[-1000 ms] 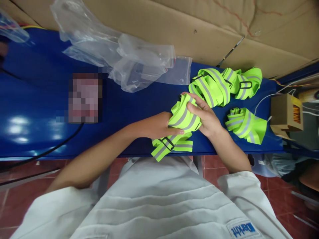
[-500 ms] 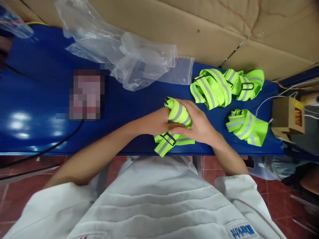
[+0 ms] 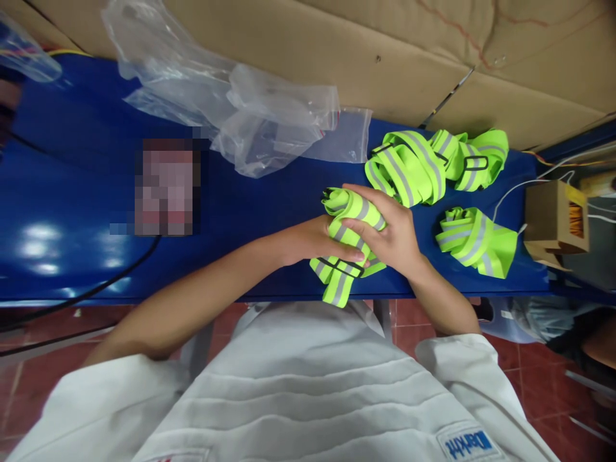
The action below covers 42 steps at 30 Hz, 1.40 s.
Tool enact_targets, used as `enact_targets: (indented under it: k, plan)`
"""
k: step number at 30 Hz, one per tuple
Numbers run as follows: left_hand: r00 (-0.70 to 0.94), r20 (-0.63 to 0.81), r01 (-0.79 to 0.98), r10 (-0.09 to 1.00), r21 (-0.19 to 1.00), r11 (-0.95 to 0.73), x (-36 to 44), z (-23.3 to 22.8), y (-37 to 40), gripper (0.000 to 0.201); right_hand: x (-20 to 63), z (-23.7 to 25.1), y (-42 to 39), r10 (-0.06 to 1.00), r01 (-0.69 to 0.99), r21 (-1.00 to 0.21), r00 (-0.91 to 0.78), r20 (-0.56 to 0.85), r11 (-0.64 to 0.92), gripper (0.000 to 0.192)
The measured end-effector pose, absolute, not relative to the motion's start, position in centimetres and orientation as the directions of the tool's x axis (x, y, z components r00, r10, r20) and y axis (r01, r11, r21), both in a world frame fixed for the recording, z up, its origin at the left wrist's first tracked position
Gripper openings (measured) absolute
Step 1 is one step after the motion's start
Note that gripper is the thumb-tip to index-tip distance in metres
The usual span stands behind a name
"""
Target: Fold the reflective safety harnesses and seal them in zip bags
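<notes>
Shifting my right hand [image 3: 392, 234] over the reflective strap bundle [image 3: 349, 240] | left hand [image 3: 312, 240] also clamping it | dangling buckle end risking unrolling if grip loosens

Left hand [image 3: 310, 240] and right hand [image 3: 392, 232] clasp a folded reflective strap [image 3: 349, 221] over the blue table [image 3: 240, 212].

We see an evenly lit scene under soft overhead light. White glare patches sit on the glossy blue bench [image 3: 58, 192] at left, and the clear plastic bags [image 3: 240, 122] carry pale sheen. Shadows are faint and short. We note wide-angle bowing of the bench edge toward the corners and slight softness there. A pixelated block [image 3: 166, 186] masks one area. The centre is sharp.
</notes>
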<state>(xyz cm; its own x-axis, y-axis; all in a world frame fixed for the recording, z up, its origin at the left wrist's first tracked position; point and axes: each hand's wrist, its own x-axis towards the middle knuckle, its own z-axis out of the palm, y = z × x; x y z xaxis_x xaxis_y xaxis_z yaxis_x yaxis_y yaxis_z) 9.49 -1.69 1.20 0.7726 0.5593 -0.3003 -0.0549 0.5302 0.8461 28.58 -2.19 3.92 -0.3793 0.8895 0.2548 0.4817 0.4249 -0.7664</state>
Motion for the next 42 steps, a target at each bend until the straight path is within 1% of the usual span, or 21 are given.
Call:
enact_targets:
  k: [3,6,8,10,13,15,16,21,23,24,25,27,29,30,31,33,35,37,39,40,42]
  plan:
    - [0.747,-0.276,-0.016,0.604,0.902,0.432,9.4,1.1,-1.6,0.047,28.7,4.0,-2.2,0.913,0.460,-0.806,-0.335,0.231,0.373,0.049]
    - [0.716,-0.155,0.020,0.680,0.979,0.203,9.2,0.8,-1.3,0.048,28.7,3.8,-2.3,0.938,0.465,-0.825,-0.279,0.207,0.320,0.048]
    - [0.711,-0.112,0.029,0.695,0.991,0.130,9.0,0.8,-1.0,0.054,28.7,3.8,-2.3,0.948,0.476,-0.828,-0.253,0.192,0.295,0.047]
    - [0.739,-0.159,0.025,0.654,0.977,0.210,8.9,0.8,-0.9,0.053,28.6,3.9,-2.4,0.953,0.480,-0.830,-0.236,0.189,0.283,0.045]
    - [0.813,-0.264,0.002,0.519,0.892,0.452,8.8,1.1,-1.0,0.042,28.6,4.1,-2.6,0.952,0.503,-0.808,-0.193,0.240,0.305,0.042]
    - [0.854,-0.282,-0.009,0.437,0.832,0.555,8.8,1.2,-1.1,0.038,28.6,4.3,-2.8,0.946,0.538,-0.779,-0.163,0.281,0.324,0.043]
    - [0.869,-0.278,-0.011,0.409,0.816,0.577,8.7,1.2,-1.1,0.037,28.7,4.4,-2.9,0.944,0.554,-0.765,-0.153,0.294,0.328,0.044]
    - [0.891,-0.243,-0.006,0.384,0.839,0.544,8.5,1.1,-1.0,0.038,29.0,4.4,-3.2,0.937,0.578,-0.742,-0.139,0.321,0.340,0.045]
    - [0.890,-0.256,0.021,0.379,0.851,0.525,8.4,1.2,-0.9,0.037,29.2,4.5,-3.3,0.935,0.574,-0.743,-0.130,0.331,0.343,0.045]
    - [0.878,-0.266,0.039,0.398,0.868,0.495,8.3,1.3,-0.8,0.035,29.2,4.6,-3.4,0.936,0.576,-0.745,-0.117,0.332,0.336,0.044]
    - [0.854,-0.272,0.057,0.444,0.897,0.439,8.2,1.4,-0.7,0.032,29.3,4.7,-3.4,0.939,0.579,-0.748,-0.100,0.329,0.324,0.043]
    - [0.783,-0.240,0.103,0.574,0.960,0.261,8.0,1.7,-0.4,0.027,29.4,4.9,-3.3,0.949,0.572,-0.769,-0.063,0.308,0.287,0.041]
    - [0.731,-0.176,0.155,0.660,0.984,0.091,7.7,1.9,-0.1,0.027,29.5,5.0,-2.9,0.968,0.516,-0.824,-0.044,0.248,0.235,0.040]
    - [0.725,-0.162,0.177,0.670,0.983,0.046,7.6,2.0,0.0,0.028,29.5,4.9,-2.7,0.979,0.463,-0.865,-0.047,0.196,0.195,0.040]
    - [0.729,-0.159,0.190,0.666,0.981,0.027,7.5,2.0,0.0,0.029,29.6,4.8,-2.3,0.990,0.393,-0.909,-0.062,0.124,0.139,0.041]
    - [0.750,-0.149,0.169,0.645,0.985,0.031,7.5,2.1,-0.1,0.030,29.7,4.5,-1.6,0.989,0.231,-0.972,-0.129,-0.073,-0.041,0.044]
    - [0.776,-0.125,0.118,0.618,0.992,0.053,7.5,2.1,-0.3,0.031,29.8,4.1,-0.9,0.932,0.120,-0.965,-0.253,-0.258,-0.234,0.048]
    - [0.786,-0.101,0.088,0.610,0.995,0.052,7.6,2.2,-0.5,0.030,29.9,3.7,-0.3,0.870,0.120,-0.939,-0.352,-0.345,-0.323,0.052]
    - [0.766,-0.092,0.093,0.636,0.995,0.033,7.6,2.2,-0.5,0.029,29.9,3.4,-0.1,0.883,0.179,-0.946,-0.346,-0.318,-0.271,0.054]
    - [0.758,-0.088,0.090,0.646,0.995,0.030,7.6,2.2,-0.5,0.029,29.9,3.3,-0.1,0.914,0.222,-0.954,-0.306,-0.265,-0.203,0.053]
    - [0.766,-0.081,0.069,0.638,0.997,0.044,7.6,2.2,-0.5,0.028,29.8,3.1,-0.2,0.969,0.325,-0.945,-0.225,-0.103,-0.024,0.048]
